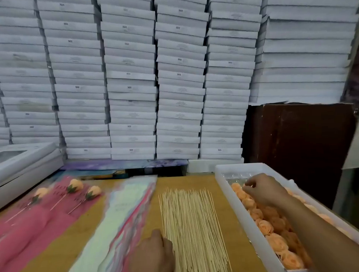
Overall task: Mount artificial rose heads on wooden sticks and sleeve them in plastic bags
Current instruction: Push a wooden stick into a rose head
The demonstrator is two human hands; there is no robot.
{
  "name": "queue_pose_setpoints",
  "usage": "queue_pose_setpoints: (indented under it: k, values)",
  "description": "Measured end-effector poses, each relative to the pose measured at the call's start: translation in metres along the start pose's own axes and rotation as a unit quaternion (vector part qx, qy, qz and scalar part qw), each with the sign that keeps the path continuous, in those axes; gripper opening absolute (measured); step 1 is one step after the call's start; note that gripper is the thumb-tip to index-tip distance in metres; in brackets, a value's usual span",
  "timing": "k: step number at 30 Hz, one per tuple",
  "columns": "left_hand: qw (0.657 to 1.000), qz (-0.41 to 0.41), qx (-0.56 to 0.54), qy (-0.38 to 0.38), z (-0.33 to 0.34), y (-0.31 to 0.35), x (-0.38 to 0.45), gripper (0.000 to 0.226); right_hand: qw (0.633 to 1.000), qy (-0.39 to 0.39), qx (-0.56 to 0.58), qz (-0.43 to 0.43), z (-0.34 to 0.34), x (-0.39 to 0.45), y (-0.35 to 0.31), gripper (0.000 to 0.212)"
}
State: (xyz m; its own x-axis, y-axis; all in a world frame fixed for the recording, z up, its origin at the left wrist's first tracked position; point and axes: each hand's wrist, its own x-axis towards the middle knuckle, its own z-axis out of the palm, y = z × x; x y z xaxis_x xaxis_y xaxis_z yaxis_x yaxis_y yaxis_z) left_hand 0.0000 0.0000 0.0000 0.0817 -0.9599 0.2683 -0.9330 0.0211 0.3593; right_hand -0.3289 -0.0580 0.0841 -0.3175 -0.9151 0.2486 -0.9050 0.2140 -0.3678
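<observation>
Rose heads (266,224) look light, crushable; pinch at base. Right hand (265,190) fingers curl onto one. Left hand (154,258) fingers touch sticks (193,223); grip unclear.

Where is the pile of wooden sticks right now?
In the head view the wooden sticks lie fanned on the table, centre-right, between the stack of plastic bags and the white tray of rose heads; the left hand rests at their near-left edge.

Craft packing stockroom, wall of stacked white boxes (130,76); tabletop (184,181) workstation
</observation>
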Motion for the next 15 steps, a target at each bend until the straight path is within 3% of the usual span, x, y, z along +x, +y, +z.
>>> queue_pose_setpoints:
  k: [6, 15]
  values:
    - [0.987, -0.032, -0.157, 0.014, 0.007, -0.006, 0.0, 0.029, 0.991, -0.08, -0.103, 0.031, 0.007, 0.009, -0.015, 0.024]
    - [0.992, 0.0, -0.129, 0.019, 0.008, -0.009, -0.004, 0.026, 0.984, -0.135, -0.107, 0.035, 0.011, 0.014, -0.016, 0.008]
